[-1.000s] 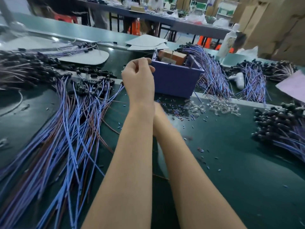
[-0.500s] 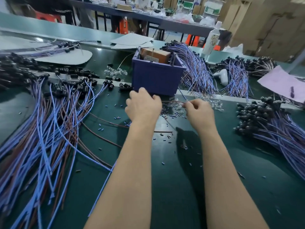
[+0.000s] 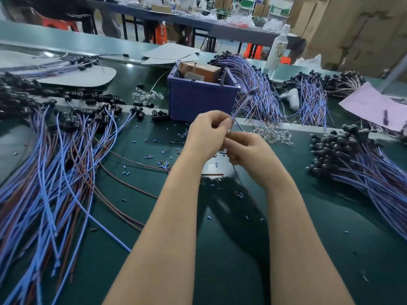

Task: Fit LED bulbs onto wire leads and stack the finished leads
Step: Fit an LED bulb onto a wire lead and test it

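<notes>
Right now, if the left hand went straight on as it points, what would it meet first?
Probably the purple bin, its front wall just beyond the left hand; depth is unclear.

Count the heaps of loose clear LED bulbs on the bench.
2. One bulb heap lies left of the purple bin; the second heap lies just beyond the right hand. Others may be hidden behind the bin.
</notes>
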Available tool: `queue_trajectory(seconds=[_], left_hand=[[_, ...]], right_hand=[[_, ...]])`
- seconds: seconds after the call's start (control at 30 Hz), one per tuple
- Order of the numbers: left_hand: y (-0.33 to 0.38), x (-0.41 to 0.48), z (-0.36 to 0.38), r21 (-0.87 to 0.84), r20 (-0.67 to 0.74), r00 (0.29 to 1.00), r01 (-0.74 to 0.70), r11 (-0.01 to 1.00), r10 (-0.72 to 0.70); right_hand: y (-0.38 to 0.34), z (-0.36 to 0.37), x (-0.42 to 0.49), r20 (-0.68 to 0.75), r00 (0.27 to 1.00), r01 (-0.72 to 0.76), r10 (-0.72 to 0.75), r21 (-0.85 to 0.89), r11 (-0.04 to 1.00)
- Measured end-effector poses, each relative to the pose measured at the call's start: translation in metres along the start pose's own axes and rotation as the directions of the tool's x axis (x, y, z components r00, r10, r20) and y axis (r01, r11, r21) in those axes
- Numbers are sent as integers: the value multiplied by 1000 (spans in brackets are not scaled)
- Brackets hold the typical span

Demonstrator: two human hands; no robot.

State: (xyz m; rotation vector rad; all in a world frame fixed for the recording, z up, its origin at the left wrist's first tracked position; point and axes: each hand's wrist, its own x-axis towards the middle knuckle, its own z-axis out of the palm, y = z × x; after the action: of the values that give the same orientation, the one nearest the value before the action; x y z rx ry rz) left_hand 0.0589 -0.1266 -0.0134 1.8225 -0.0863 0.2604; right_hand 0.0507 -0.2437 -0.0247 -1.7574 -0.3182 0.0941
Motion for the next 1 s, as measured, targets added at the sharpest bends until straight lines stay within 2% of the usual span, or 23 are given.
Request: queue_trajectory(seconds=[0.1,0.2,0.3,0.37,0.43,0.47,0.5,0.57,0.63,0.67,0.73,0.8,0.93,1.0], left_hand=[[8,0,6,-7,74,992,-98,995,98],[9,-2,13,-54,87,985,-147,988,151],[-3,-3,12,115,133,987,-104,988,88],[-11,-4,11,163,205,979,-46,985,12],[-14,-5,10,166,211,977,-29,986,-7],[-15,-5,11,166,200,980,-33,986,-1],[-15,-4,11,152,192,981,-36,988,6],[-15,-4,13,89,187,982,-35,995,18],[-16,-5,14,67,183,983,-31,997,19],[-17,-5,15,83,172,985,-33,996,19],[-21,-3,14,125,122,992,-33,992,18],[-24,-1,13,148,64,998,-15,989,6],[-26,0,15,193,33,999,-28,981,22],[-26,0,16,203,17,1000,-26,979,23]], right_hand=[[-1,-2,1,-65,998,32,-21,171,985],[-4,-4,3,-326,945,132,-32,291,948],[-8,-16,4,-588,804,319,85,548,773],[-8,-25,3,-679,715,440,167,622,648],[-6,-29,3,-697,684,499,214,662,559],[-4,-29,4,-686,693,492,220,674,551],[-2,-27,5,-664,718,457,211,677,577],[3,-21,7,-593,792,326,141,608,724],[9,-14,9,-524,851,197,34,378,905],[12,-11,10,-504,864,154,-5,255,955],[15,-9,11,-490,871,94,-30,107,990],[17,-9,11,-479,878,59,-21,65,996],[17,-7,12,-468,883,100,22,234,967],[17,-7,12,-486,874,130,12,258,957]])
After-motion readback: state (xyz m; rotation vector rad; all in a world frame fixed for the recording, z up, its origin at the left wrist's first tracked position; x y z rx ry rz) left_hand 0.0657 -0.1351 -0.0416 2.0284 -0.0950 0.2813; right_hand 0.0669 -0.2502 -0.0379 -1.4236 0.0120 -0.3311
